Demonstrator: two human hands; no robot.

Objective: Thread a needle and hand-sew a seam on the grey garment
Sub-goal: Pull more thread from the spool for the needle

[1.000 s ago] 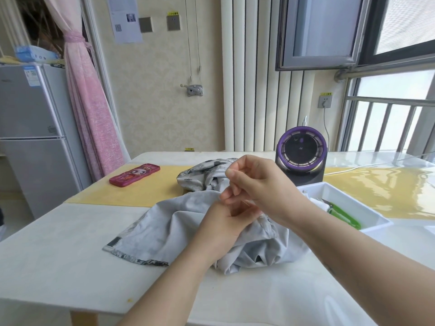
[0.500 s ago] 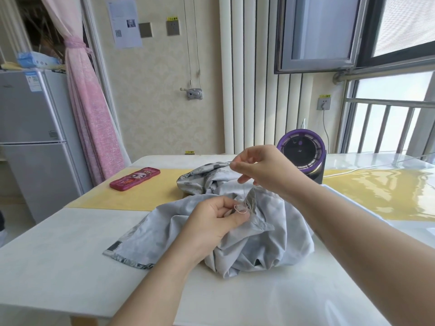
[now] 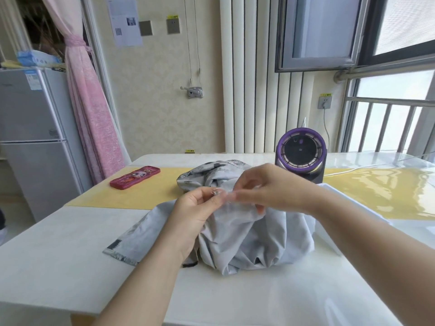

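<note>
Both hands meet just above the top of the crumpled grey garment (image 3: 247,236) of thin cloth, which lies in a heap on the flat white table (image 3: 58,243).

The left hand (image 3: 195,208) comes up from the near left side of the grey garment, with its palm turned toward the person. Its fingers are curled. Its thumb and first finger pinch a small fold at the top of the garment and hold it up a little.

The right hand (image 3: 270,187) reaches in from the right side of the garment, with the back of the hand facing up and the wrist bent down a bit. Its fingertips (image 3: 235,196) point at the left hand's fingertips and come very close to them. They are blurry, so it is not clear if they pinch anything or stay loose. Any needle or thread is too small and blurry to make out.

Both forearms are bare and stretch over the table on the near side of the garment.

Behind the garment, to the right, stands a round purple and black fan (image 3: 301,151). Behind the garment, to the left, a flat red case with a cartoon picture (image 3: 135,177) lies on a yellow table mat (image 3: 106,198). Far to the left of the garment, off the table, are a tall grey fridge (image 3: 30,137) and a pink curtain (image 3: 91,114).
</note>
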